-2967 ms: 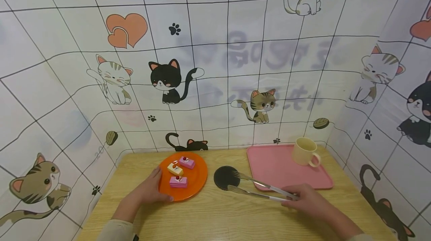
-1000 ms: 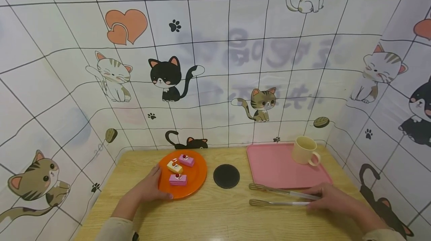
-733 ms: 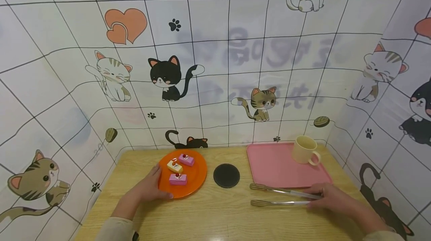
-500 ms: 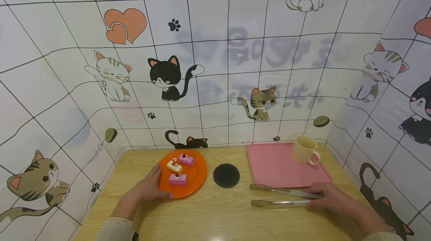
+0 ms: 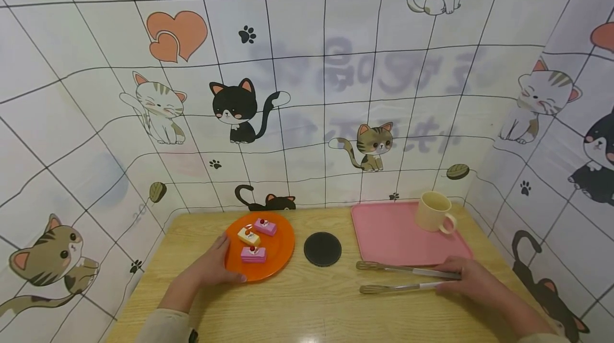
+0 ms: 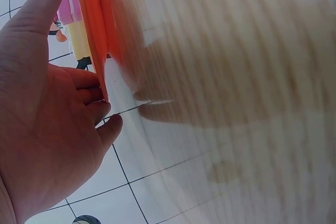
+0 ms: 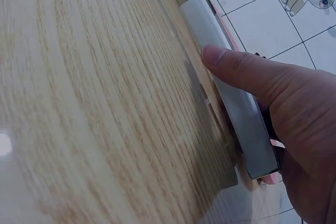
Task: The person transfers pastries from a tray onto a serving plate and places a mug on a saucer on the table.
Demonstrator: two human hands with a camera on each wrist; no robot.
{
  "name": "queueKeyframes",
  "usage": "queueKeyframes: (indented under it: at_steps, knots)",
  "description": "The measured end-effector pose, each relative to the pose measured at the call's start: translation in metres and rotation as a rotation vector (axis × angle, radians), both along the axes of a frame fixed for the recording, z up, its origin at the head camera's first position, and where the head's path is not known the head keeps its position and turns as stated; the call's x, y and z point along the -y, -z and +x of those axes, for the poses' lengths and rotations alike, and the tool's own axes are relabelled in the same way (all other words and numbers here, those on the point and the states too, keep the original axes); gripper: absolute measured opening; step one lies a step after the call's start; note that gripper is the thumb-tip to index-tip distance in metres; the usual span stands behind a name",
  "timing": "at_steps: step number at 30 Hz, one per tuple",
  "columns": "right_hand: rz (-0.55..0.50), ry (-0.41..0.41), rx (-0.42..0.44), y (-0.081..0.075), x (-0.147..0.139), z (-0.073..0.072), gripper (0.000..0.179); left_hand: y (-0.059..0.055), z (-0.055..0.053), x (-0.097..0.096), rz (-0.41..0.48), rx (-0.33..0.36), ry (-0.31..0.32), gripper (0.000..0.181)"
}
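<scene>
My left hand [image 5: 208, 268] grips the left rim of the orange plate [image 5: 278, 255]. In the left wrist view, the thumb reaches over the plate [image 6: 97, 19] and the fingers bend at its edge. Three toy cakes lie on it: one pink cake [image 5: 265, 227] at the back, a yellow cake [image 5: 249, 237] in the middle and a second pink cake [image 5: 253, 255] in front. Between thumb and fingers my right hand [image 5: 467, 279] holds metal tongs [image 5: 408, 270], low over the table, arms spread and tips pointing left. The right wrist view has the thumb on the tongs' white handle [image 7: 236, 108].
A round black coaster [image 5: 322, 250] lies between the plate and a pink tray [image 5: 393, 231]. On the tray's back right stands a cream mug [image 5: 434, 212], handle to the right. A wall sheet [image 5: 307, 172] printed with cats encloses the wooden table [image 5: 297, 311] at the back and sides.
Three seconds ago the tongs' tips were over the coaster; my right hand has since drawn them right and nearer, off it. The left hand and plate have stayed in place.
</scene>
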State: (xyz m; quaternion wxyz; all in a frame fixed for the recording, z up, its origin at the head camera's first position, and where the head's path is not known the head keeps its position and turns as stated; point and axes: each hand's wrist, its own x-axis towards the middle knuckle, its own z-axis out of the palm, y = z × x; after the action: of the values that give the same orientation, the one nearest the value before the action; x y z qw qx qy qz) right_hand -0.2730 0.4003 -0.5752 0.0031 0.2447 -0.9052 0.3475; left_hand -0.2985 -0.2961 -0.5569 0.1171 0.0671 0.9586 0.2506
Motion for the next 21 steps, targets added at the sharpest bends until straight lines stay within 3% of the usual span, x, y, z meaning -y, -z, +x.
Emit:
queueKeyframes:
  at_steps: [10, 21]
  knots:
    - [-0.008, -0.012, -0.097, 0.0038, 0.0002, 0.0019, 0.027, 0.0011, 0.0005, -0.0001, -0.006, 0.000, 0.001, 0.143]
    - [-0.020, -0.002, -0.109, 0.0059, -0.0005, 0.0024, 0.030, -0.0062, 0.0036, -0.0043, -0.013, -0.016, 0.009, 0.141]
